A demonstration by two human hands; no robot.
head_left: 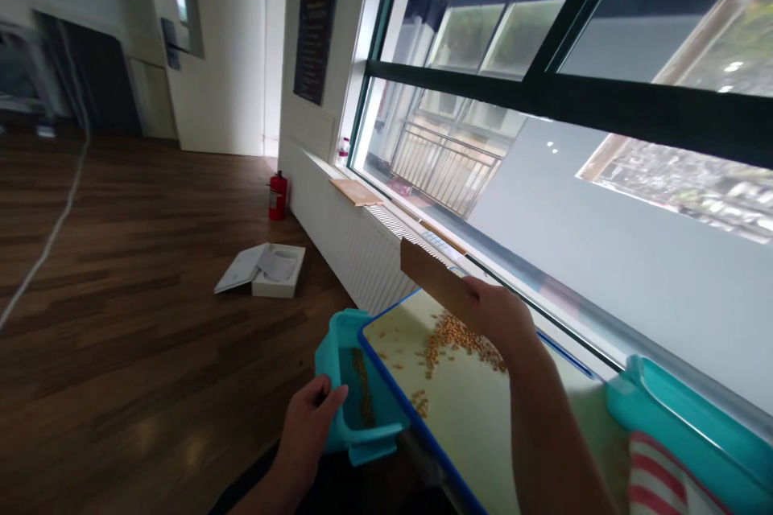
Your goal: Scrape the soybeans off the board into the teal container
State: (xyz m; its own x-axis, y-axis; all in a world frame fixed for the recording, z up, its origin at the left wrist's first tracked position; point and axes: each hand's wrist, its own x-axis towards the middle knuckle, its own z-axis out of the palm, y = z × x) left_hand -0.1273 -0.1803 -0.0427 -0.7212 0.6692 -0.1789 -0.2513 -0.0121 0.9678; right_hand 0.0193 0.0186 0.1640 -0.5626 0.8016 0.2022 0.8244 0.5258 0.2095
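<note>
My left hand (311,414) grips the near-left rim of a teal plastic basin (341,346), thumb over the edge. The basin is held against the table's left edge, partly below it, and some small grains (364,390) lie inside. My right hand (496,310) is closed around a flat brown cardboard strip (436,278), held tilted above the table. Under and beside the strip, a heap of golden kernels (452,338) is spread over the pale, blue-edged tabletop (465,426). A smaller cluster of kernels (419,402) lies close to the left edge. The strip's lower edge is partly hidden by my hand.
A second teal basin (694,410) stands at the table's right, beside a red-and-white striped cloth (655,471). A radiator (374,257) runs below the window. On the wooden floor are an open white box (281,269) and a red fire extinguisher (278,197).
</note>
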